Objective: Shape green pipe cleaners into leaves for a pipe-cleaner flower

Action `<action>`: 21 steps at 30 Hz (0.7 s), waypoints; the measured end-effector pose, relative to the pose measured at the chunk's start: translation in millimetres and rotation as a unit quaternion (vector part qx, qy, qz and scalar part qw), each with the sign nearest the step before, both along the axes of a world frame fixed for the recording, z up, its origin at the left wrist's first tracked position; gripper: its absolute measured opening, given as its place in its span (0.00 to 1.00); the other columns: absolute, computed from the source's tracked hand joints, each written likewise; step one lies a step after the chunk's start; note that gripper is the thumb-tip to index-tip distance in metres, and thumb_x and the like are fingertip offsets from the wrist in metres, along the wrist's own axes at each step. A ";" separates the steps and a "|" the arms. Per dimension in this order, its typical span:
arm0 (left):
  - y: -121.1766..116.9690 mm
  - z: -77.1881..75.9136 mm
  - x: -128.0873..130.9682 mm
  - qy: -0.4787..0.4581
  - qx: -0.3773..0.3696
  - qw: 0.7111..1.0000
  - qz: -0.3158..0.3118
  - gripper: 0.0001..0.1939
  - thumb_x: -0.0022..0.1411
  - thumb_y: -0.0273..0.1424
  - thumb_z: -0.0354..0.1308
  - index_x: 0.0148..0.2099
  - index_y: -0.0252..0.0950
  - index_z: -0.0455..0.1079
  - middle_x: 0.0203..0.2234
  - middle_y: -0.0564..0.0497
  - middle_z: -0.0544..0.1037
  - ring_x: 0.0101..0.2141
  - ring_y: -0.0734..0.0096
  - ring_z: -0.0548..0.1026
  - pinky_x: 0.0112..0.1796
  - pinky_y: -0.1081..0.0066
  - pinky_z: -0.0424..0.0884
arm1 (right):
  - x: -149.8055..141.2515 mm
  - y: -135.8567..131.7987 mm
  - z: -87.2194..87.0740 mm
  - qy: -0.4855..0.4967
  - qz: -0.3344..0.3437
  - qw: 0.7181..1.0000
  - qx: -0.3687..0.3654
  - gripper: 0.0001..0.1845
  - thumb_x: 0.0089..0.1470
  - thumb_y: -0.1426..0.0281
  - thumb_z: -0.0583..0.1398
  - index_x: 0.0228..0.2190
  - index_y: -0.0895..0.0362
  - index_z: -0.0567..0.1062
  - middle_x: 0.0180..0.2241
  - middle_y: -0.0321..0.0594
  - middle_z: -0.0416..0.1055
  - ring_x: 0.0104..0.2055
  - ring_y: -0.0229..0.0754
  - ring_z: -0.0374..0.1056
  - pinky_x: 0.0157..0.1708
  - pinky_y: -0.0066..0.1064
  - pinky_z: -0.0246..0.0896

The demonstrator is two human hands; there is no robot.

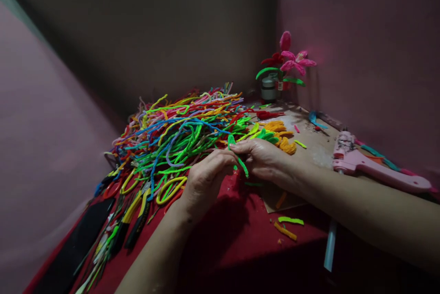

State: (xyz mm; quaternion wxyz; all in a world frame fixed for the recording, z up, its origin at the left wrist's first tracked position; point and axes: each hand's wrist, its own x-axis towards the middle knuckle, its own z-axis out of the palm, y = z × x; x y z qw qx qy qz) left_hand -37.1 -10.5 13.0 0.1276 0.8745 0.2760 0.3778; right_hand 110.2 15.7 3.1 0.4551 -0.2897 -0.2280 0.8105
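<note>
Both hands meet over the front of the table around a green pipe cleaner [243, 167], which is bent with a loop above the fingers and a tail hanging below. My left hand [209, 174] is closed on its lower part, fingers curled. From the other side, my right hand [263, 158] pinches the looped upper part between thumb and finger. Part of the pipe cleaner is hidden by the fingers. Just behind the hands lies a large heap of coloured pipe cleaners [192, 122]. Close to my right hand are folded orange pieces [288, 145] and green pieces [266, 135].
A pink glue gun [374, 168] lies at the right with a glue stick [330, 246] pointing down. Pliers [135, 216], yellow-handled scissors [172, 189] and a black flat object [77, 243] are at left. A pink pipe-cleaner flower [297, 61] stands at the back. Short offcuts [290, 220] lie in front.
</note>
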 end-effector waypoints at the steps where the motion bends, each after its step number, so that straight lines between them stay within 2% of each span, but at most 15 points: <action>1: -0.9 1.4 0.1 -0.017 -0.038 0.999 0.006 0.07 0.60 0.25 0.49 0.36 0.36 0.68 0.31 0.50 0.72 0.33 0.75 0.71 0.35 0.75 0.68 | -0.4 -0.1 -0.1 -0.011 -0.011 1.000 0.012 0.07 0.42 0.80 0.56 0.16 0.63 0.70 0.16 0.38 0.67 0.19 0.34 0.60 0.23 0.27 0.57; 4: -3.8 5.9 0.9 -0.063 -0.112 0.991 0.030 0.06 0.60 0.28 0.50 0.35 0.36 0.69 0.27 0.51 0.70 0.25 0.77 0.68 0.27 0.76 0.66 | -0.5 -0.7 -0.8 -0.048 -0.045 0.995 0.072 0.06 0.36 0.79 0.58 0.13 0.62 0.68 0.13 0.35 0.64 0.18 0.32 0.58 0.22 0.27 0.54; 9: -7.3 11.3 0.8 -0.084 -0.120 0.985 0.096 0.05 0.57 0.29 0.53 0.35 0.36 0.70 0.26 0.52 0.70 0.25 0.77 0.68 0.27 0.76 0.65 | 0.4 -1.4 -4.5 -0.121 -0.082 0.970 0.192 0.09 0.33 0.78 0.58 0.10 0.60 0.64 0.11 0.30 0.58 0.16 0.30 0.52 0.18 0.26 0.45; 11: -7.4 11.6 0.4 -0.064 -0.096 0.986 0.120 0.05 0.57 0.28 0.53 0.35 0.35 0.70 0.26 0.52 0.71 0.27 0.76 0.69 0.29 0.76 0.65 | 0.7 -1.9 -5.2 -0.153 -0.077 0.961 0.217 0.11 0.34 0.77 0.58 0.09 0.59 0.61 0.09 0.28 0.54 0.15 0.29 0.48 0.17 0.26 0.40; 14: -6.2 10.1 0.5 -0.003 -0.022 0.992 0.126 0.05 0.57 0.25 0.52 0.32 0.34 0.69 0.27 0.51 0.72 0.29 0.76 0.69 0.31 0.76 0.65 | 1.3 -3.6 -4.8 -0.198 -0.062 0.950 0.231 0.12 0.35 0.76 0.57 0.09 0.58 0.59 0.09 0.27 0.51 0.14 0.28 0.45 0.16 0.27 0.36; 17: -4.3 6.8 1.0 0.055 0.051 0.988 0.135 0.06 0.57 0.23 0.50 0.32 0.34 0.68 0.26 0.51 0.71 0.28 0.76 0.69 0.31 0.76 0.64 | 1.6 -5.5 -4.8 -0.228 -0.061 0.942 0.240 0.12 0.36 0.74 0.56 0.10 0.58 0.59 0.09 0.27 0.51 0.14 0.29 0.44 0.16 0.27 0.36; 21: -3.0 2.4 0.7 0.112 0.101 0.976 0.159 0.06 0.57 0.24 0.49 0.32 0.34 0.67 0.26 0.50 0.70 0.28 0.75 0.69 0.31 0.75 0.64 | 1.1 -7.5 -6.0 -0.248 -0.048 0.939 0.233 0.12 0.37 0.73 0.56 0.10 0.57 0.58 0.10 0.27 0.50 0.13 0.28 0.43 0.15 0.27 0.34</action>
